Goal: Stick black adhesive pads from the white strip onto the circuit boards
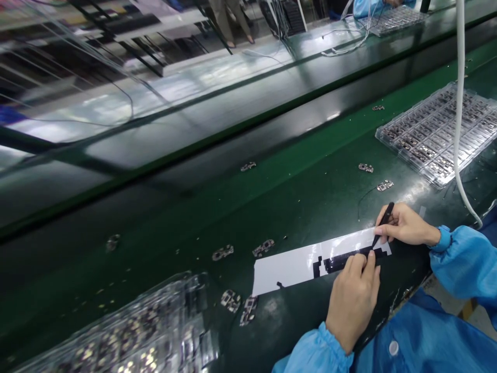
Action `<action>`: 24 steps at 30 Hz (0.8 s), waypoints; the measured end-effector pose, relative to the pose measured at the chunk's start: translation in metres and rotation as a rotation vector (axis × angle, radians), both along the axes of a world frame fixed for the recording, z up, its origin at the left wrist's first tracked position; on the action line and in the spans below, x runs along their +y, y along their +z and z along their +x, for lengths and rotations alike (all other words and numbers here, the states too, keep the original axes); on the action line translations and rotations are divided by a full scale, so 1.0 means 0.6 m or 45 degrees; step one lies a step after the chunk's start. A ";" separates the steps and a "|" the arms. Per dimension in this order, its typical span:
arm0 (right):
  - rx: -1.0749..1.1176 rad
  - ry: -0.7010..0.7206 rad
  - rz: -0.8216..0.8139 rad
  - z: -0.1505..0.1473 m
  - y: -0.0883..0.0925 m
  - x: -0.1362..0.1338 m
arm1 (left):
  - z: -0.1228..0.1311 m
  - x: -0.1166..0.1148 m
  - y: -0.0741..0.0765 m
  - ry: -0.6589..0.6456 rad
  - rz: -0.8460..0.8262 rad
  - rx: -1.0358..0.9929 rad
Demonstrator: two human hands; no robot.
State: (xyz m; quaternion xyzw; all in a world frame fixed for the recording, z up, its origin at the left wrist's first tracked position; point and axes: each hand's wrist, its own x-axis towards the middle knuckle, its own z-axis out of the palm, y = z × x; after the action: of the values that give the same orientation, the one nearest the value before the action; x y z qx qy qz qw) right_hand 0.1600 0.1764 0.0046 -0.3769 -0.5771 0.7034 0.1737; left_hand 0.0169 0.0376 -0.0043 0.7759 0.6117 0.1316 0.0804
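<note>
A white backing sheet (287, 267) with black adhesive pieces (337, 262) lies on the green bench top. My right hand (407, 224) is closed round slim black tweezers (384, 220), their tip touching the black piece near the sheet's right end. My left hand (353, 295) rests at the sheet's near edge, fingers bent and pressed together, fingertips on the black strip. Its thumb is mostly hidden, and I cannot see what is pinched there. Small circuit boards (263, 248) lie by the sheet's left end, one board (248, 310) close to its corner.
A clear compartment tray (442, 129) full of boards lies at the right, behind a hanging white cable (459, 103). Another tray (155, 331) stands at the lower left, blurred. Loose boards (365, 168) are scattered across the bench. Across the raised ledge (217, 119), a co-worker's blue sleeve (367, 8) shows.
</note>
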 end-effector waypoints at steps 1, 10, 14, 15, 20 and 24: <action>-0.003 -0.010 0.006 0.001 0.000 0.000 | 0.001 0.000 -0.001 0.000 -0.007 -0.003; 0.162 -0.219 0.060 -0.043 0.044 0.016 | -0.022 0.006 0.050 -0.008 -0.368 -0.223; 0.275 -0.178 0.086 -0.095 0.047 0.037 | -0.141 0.084 0.073 0.152 -0.418 -0.349; 0.285 -0.152 0.073 -0.104 0.042 0.041 | -0.185 0.110 0.074 0.318 -0.354 -0.338; 0.279 -0.110 0.006 -0.114 0.020 0.051 | -0.401 0.225 0.059 0.948 -0.053 -0.190; 0.360 -0.168 -0.088 -0.120 0.023 0.046 | -0.487 0.267 0.050 1.059 0.022 -0.189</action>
State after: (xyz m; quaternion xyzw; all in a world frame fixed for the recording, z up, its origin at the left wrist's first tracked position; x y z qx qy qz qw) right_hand 0.0878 0.2040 0.0184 -0.3169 -0.4963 0.7560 0.2859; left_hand -0.2752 0.1977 0.0257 0.4520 0.8641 0.2136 0.0577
